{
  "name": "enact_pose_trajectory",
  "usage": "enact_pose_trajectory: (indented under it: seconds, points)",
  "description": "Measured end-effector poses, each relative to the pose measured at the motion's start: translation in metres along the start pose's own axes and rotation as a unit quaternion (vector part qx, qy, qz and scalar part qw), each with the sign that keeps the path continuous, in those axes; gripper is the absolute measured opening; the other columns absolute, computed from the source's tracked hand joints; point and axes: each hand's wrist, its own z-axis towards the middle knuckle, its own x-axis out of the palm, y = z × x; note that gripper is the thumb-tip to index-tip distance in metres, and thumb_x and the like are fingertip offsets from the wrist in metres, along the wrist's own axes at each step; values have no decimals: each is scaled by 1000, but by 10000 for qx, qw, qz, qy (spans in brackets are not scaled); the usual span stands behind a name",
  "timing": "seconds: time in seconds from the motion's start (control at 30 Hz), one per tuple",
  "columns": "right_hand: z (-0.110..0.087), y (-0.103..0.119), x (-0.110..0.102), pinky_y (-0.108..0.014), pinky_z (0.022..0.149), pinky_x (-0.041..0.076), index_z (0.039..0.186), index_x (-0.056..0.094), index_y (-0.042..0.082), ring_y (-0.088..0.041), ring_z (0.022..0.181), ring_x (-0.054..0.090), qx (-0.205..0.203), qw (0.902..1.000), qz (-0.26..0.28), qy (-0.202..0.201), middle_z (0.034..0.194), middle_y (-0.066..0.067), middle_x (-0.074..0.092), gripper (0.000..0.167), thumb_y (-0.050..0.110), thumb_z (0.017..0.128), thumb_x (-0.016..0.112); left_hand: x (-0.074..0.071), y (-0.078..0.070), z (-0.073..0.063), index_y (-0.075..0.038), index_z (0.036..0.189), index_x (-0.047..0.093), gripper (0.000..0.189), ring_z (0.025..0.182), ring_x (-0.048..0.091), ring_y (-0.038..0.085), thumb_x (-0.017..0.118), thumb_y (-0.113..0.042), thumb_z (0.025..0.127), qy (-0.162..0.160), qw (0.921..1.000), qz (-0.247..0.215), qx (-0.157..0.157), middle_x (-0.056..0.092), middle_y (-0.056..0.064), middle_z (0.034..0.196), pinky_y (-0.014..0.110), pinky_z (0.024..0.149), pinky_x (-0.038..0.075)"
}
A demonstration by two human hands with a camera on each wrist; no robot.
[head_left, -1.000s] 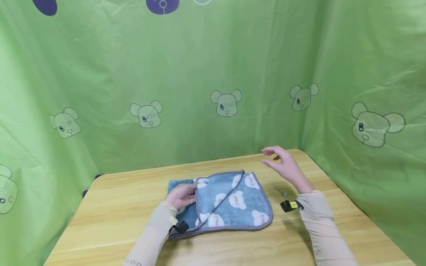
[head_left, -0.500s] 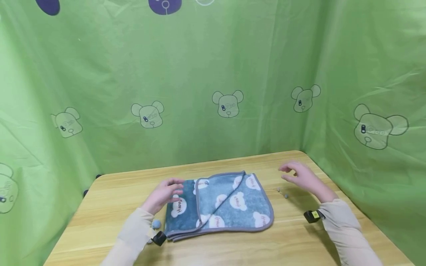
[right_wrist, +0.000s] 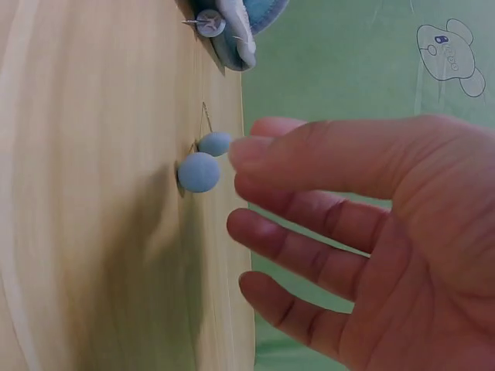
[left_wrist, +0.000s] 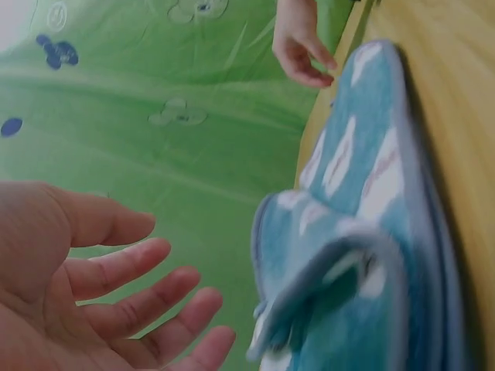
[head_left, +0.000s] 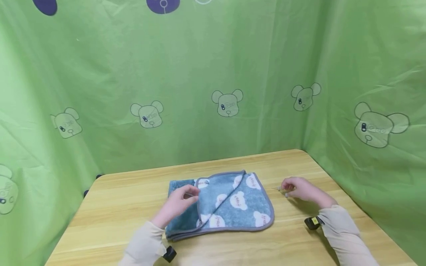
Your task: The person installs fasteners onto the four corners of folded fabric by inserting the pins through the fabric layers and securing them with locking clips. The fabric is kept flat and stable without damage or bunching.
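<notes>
A folded teal blanket (head_left: 237, 203) with white bear prints and a grey border lies on the table, its upper layer turned back at the left. My left hand (head_left: 179, 203) hovers over the darker left part, fingers loosely bent around nothing. The left wrist view shows those fingers (left_wrist: 147, 309) spread apart from the fold. Low over the table, right of the blanket, my right hand (head_left: 304, 190) reaches toward two small blue round-headed pins (right_wrist: 199, 171). Its thumb and forefinger come close to the farther pin head (right_wrist: 215, 143); whether they touch it I cannot tell.
The wooden table (head_left: 110, 207) has rounded back corners. A green curtain (head_left: 186, 74) with bear drawings surrounds its back and sides. In the right wrist view, a small pale disc with spikes (right_wrist: 210, 23) sits by the blanket's edge.
My left hand has drawn out of the blanket's fold to the left, then come partway back over it. The right hand has moved right and down to the pins. The blanket lies still.
</notes>
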Motion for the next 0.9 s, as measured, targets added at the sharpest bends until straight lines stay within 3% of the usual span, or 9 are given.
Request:
enact_pose_trajectory:
  seconds: [0.13, 0.47, 0.67, 0.9]
  points:
    - [1, -2, 3, -26, 74, 50, 88, 65, 6, -15, 83, 59, 111, 9997, 113, 197, 88, -5, 67, 18, -4, 74, 71, 15, -6, 0, 0, 115, 64, 26, 99, 65, 27, 62, -13, 92, 270, 9989, 189, 335, 68, 18, 113, 31, 85, 53]
    - [2, -3, 8, -21, 67, 47, 82, 64, 6, -8, 76, 54, 96, 9989, 148, 431, 82, -3, 65, 17, -7, 72, 68, 61, -19, 9, -4, 115, 66, 27, 98, 66, 19, 66, -16, 90, 1196, 9905, 397, 551, 69, 13, 115, 23, 83, 52]
    - [2, -2, 10, -20, 65, 46, 80, 64, 5, -4, 73, 51, 10, 9989, 153, 446, 78, -2, 63, 15, -7, 73, 68, 92, -28, 20, -11, 118, 68, 32, 97, 66, 9, 71, -21, 88, 1860, 9723, 1145, 837, 71, 3, 113, 16, 81, 49]
    - [3, -1, 11, -20, 63, 46, 80, 63, 5, -4, 71, 49, 23, 9983, 194, 549, 75, -7, 62, 14, -7, 74, 67, 121, -40, 31, -14, 119, 68, 36, 97, 65, 5, 75, -22, 85, 2236, 9447, 2005, 1320, 72, -3, 114, 13, 83, 48]
